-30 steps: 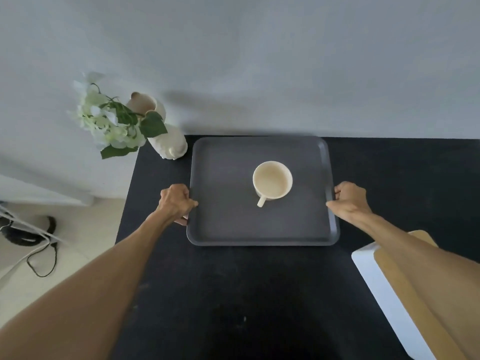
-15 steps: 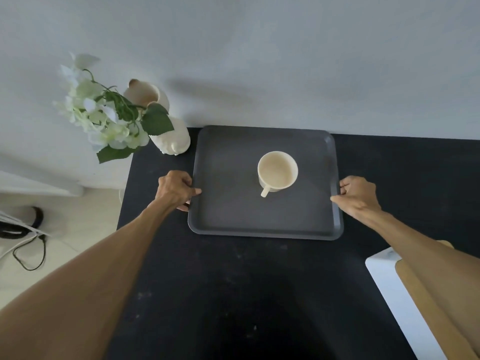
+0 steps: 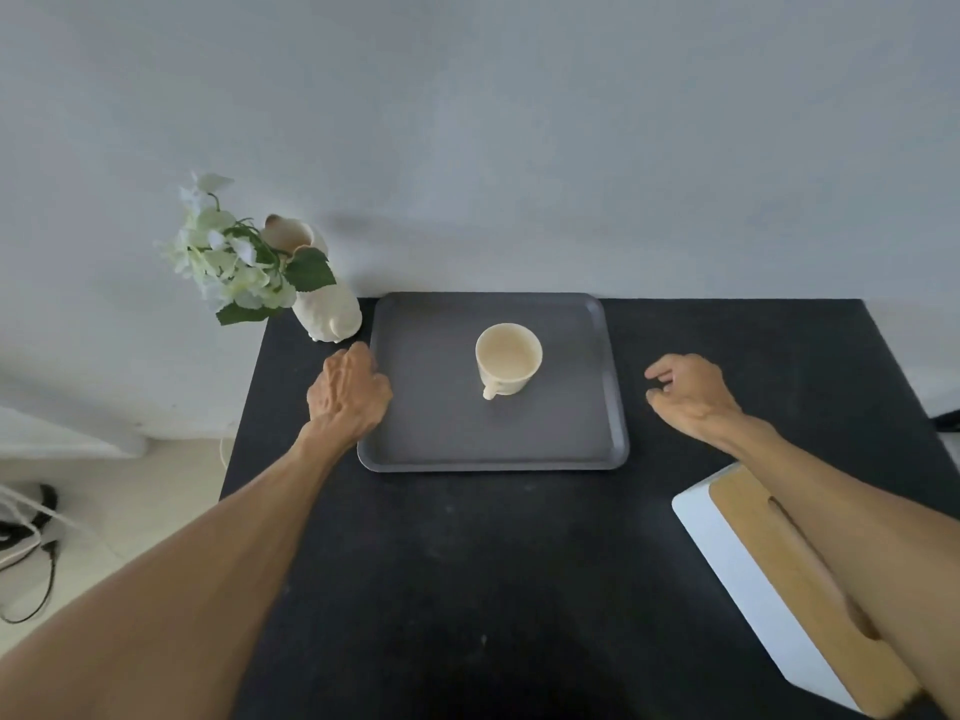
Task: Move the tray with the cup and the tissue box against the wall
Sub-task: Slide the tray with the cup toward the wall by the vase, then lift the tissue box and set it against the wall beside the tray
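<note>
The dark grey tray (image 3: 441,428) lies on the black table (image 3: 467,563), its far edge up against the grey wall (image 3: 519,148). A cream cup (image 3: 509,356) stands upright near the tray's middle, handle pointing toward me. My left hand (image 3: 348,392) rests over the tray's left rim with its fingers curled on it. My right hand (image 3: 685,389) hovers over the table just right of the tray, clear of the rim, fingers loosely apart. The white tissue box (image 3: 727,558) with a wooden lid sits at the table's near right, partly under my right forearm.
A cream vase (image 3: 330,311) with white flowers (image 3: 228,262) stands at the table's far left corner, close to the tray and my left hand. The table's left edge drops to a pale floor with dark cables (image 3: 26,537).
The tray has slid away from me until it meets the wall. My right hand has let go of the right rim and moved off to the right. My left hand stays on the left rim.
</note>
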